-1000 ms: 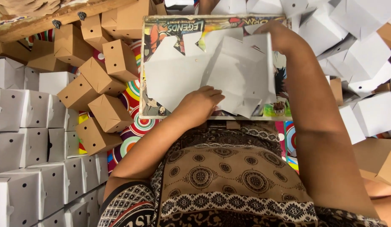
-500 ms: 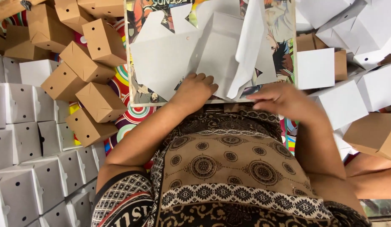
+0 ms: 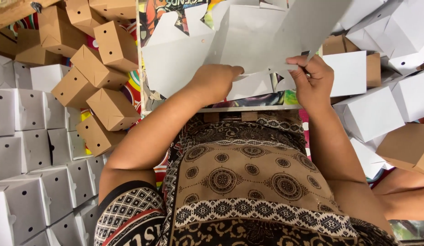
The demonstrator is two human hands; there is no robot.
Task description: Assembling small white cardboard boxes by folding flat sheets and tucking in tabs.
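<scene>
Since a moment ago your right hand (image 3: 312, 79) has come up to the near edge of the flat white box blank (image 3: 248, 45), pinching a flap. Your left hand (image 3: 214, 82) presses flat on the blank, its grip spread and holding nothing. Lying across the printed board (image 3: 150, 98) ahead of you, the blank runs left to right. Folded brown boxes (image 3: 107, 77) crowd the left, white boxes (image 3: 371, 109) the right.
</scene>
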